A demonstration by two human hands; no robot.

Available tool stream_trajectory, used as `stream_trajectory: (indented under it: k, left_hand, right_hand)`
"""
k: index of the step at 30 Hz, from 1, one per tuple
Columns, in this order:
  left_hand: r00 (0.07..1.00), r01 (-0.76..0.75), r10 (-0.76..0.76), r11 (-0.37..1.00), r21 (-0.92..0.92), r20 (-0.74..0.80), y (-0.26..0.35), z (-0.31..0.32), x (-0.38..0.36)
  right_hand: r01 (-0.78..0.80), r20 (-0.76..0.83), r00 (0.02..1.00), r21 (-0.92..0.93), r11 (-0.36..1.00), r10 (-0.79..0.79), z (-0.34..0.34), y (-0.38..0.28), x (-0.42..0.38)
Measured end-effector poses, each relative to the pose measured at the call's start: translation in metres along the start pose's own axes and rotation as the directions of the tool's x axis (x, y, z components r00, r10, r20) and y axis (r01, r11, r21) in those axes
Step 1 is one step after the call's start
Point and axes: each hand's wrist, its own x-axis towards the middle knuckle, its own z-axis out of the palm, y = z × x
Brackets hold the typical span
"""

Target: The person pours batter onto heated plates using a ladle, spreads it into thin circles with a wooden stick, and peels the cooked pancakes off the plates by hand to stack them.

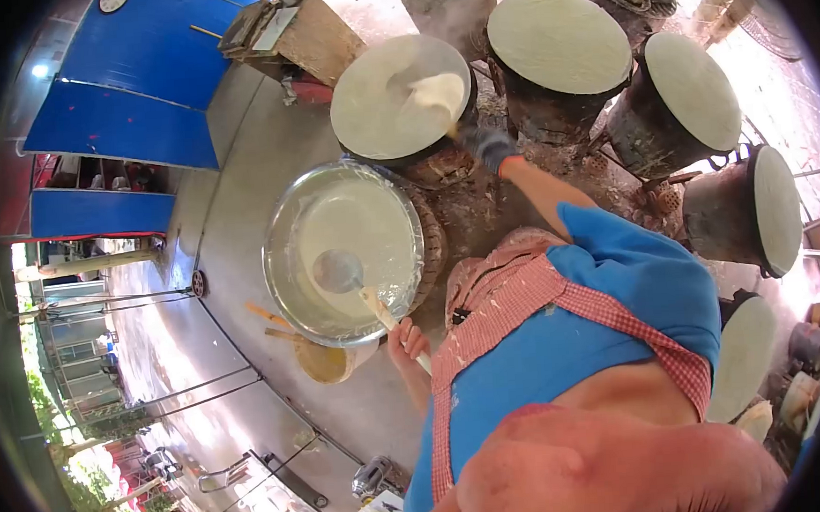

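Observation:
My left hand [408, 342] is closed around the pale handle of a ladle [338, 272]. The ladle's metal bowl rests over white batter [357, 226] inside a large steel basin [286, 306]. At the upper middle, my right hand [490, 148], in a dark glove, is closed on a batter spreader [440, 96]. Its pale, blurred head lies over a round griddle [364, 118] coated with white batter. A greyish patch shows in the coating beside the spreader. The fingers of my right hand are partly hidden by the glove and angle.
More round griddles [561, 40] with white coatings stand on drum stoves [652, 138], curving to the right. A yellowish bucket [327, 362] is beside the basin. A wooden box [308, 42] stands behind. Blue panels [127, 76] line the left, and a cart [275, 499] is lower left.

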Motion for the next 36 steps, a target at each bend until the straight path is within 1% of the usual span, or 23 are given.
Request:
stream_trajectory:
  k: [1, 2, 3, 4, 5, 7, 8, 10, 12, 15, 17, 20, 21, 23, 24, 26, 28, 30, 31, 32, 34, 35, 36]
  left_hand:
    - [0.998, 0.067, -0.067, 0.997, -0.04, 0.019, 0.004, -0.002, 0.008]
    - [0.997, 0.068, -0.068, 0.997, -0.026, 0.022, 0.003, 0.003, 0.014]
    - [0.995, 0.082, -0.087, 0.991, 0.103, 0.045, -0.003, 0.009, 0.012]
    - [0.992, 0.085, -0.105, 0.969, 0.233, 0.073, -0.002, 0.013, 0.012]
    - [0.96, 0.15, -0.201, 0.957, 0.249, 0.196, 0.001, 0.013, 0.02]
    - [0.966, 0.188, -0.213, 0.968, 0.167, 0.145, -0.003, 0.02, 0.029]
    - [0.968, 0.223, -0.23, 0.972, 0.069, 0.104, -0.008, 0.02, 0.032]
    - [0.987, 0.16, -0.162, 0.985, -0.066, -0.017, -0.017, 0.009, 0.05]
    - [0.963, 0.103, -0.131, 0.986, -0.13, -0.236, -0.022, 0.04, 0.062]
    - [0.958, 0.179, -0.166, 0.983, 0.037, -0.232, -0.028, 0.05, 0.054]
    - [0.955, 0.215, -0.186, 0.971, 0.104, -0.231, -0.035, 0.048, 0.069]
    - [0.945, 0.223, -0.198, 0.972, 0.069, -0.26, -0.044, 0.049, 0.082]
    - [0.95, 0.185, -0.184, 0.982, -0.019, -0.252, -0.049, 0.051, 0.083]
    - [0.954, 0.147, -0.161, 0.986, -0.074, -0.254, -0.049, 0.066, 0.077]
    - [0.942, 0.149, -0.113, 0.985, 0.091, -0.316, -0.052, 0.076, 0.066]
    - [0.94, 0.164, -0.074, 0.955, 0.249, -0.334, -0.05, 0.073, 0.071]
    - [0.972, 0.197, -0.176, 0.971, 0.136, -0.155, -0.042, 0.05, 0.063]
    - [0.95, 0.146, -0.057, 0.95, 0.276, -0.307, -0.056, 0.112, 0.07]
    - [0.889, 0.109, 0.1, 0.902, 0.418, -0.447, -0.059, 0.132, 0.061]
    - [0.882, 0.119, 0.093, 0.905, 0.409, -0.462, -0.048, 0.113, 0.054]
    - [0.933, 0.209, -0.155, 0.968, 0.14, -0.325, -0.006, 0.042, 0.057]
    - [0.966, 0.219, -0.21, 0.975, 0.043, -0.153, 0.004, 0.017, 0.053]
    - [0.964, 0.225, -0.215, 0.973, 0.046, -0.154, 0.008, 0.017, 0.052]
  right_hand:
    - [0.202, 0.058, 0.978, -0.012, 0.979, -0.201, 0.023, 0.002, -0.001]
    - [0.199, 0.047, 0.979, -0.006, 0.98, -0.198, 0.013, 0.005, -0.006]
    - [-0.085, 0.197, 0.98, 0.33, 0.94, 0.019, -0.008, 0.013, -0.02]
    - [-0.375, 0.396, 0.905, 0.575, 0.727, 0.154, -0.026, 0.019, -0.022]
    - [-0.359, 0.38, 0.913, 0.586, 0.727, 0.145, -0.04, 0.035, 0.0]
    - [-0.217, 0.108, 0.975, 0.291, 0.932, 0.193, -0.05, 0.069, 0.029]
    - [-0.235, 0.123, 0.97, 0.288, 0.928, 0.208, -0.035, 0.071, 0.045]
    - [0.018, -0.043, 0.999, -0.09, 0.996, -0.022, 0.002, 0.07, 0.079]
    - [0.109, 0.168, 0.979, 0.075, 0.991, -0.12, -0.007, 0.06, 0.024]
    - [-0.013, 0.342, 0.937, 0.225, 0.974, -0.066, -0.027, 0.087, -0.015]
    - [-0.35, 0.291, 0.925, 0.407, 0.844, 0.243, -0.023, 0.12, 0.021]
    - [-0.347, 0.13, 0.936, 0.181, 0.92, 0.328, -0.039, 0.072, 0.155]
    - [-0.286, 0.184, 0.937, -0.082, 0.955, 0.296, 0.011, 0.09, 0.217]
    - [-0.276, 0.184, 0.947, 0.035, 0.961, 0.265, 0.015, 0.089, 0.269]
    - [-0.183, 0.109, 0.98, 0.178, 0.967, 0.165, -0.022, 0.072, 0.243]
    - [-0.16, 0.063, 0.971, 0.89, 0.428, 0.232, 0.001, 0.071, 0.202]
    - [-0.445, 0.273, 0.887, 0.719, 0.533, 0.372, 0.101, 0.103, 0.18]
    - [-0.343, 0.309, 0.927, 0.475, 0.811, 0.211, 0.022, 0.032, 0.135]
    - [-0.394, 0.363, 0.897, 0.399, 0.828, 0.252, -0.024, 0.003, 0.12]
    - [-0.337, 0.325, 0.926, 0.484, 0.807, 0.191, -0.002, 0.033, 0.124]
    - [-0.335, 0.14, 0.937, 0.611, 0.717, 0.319, -0.025, 0.063, 0.118]
    - [-0.329, 0.132, 0.939, 0.61, 0.721, 0.317, -0.026, 0.061, 0.115]
    - [-0.372, 0.235, 0.928, 0.542, 0.754, 0.29, -0.022, 0.056, 0.101]
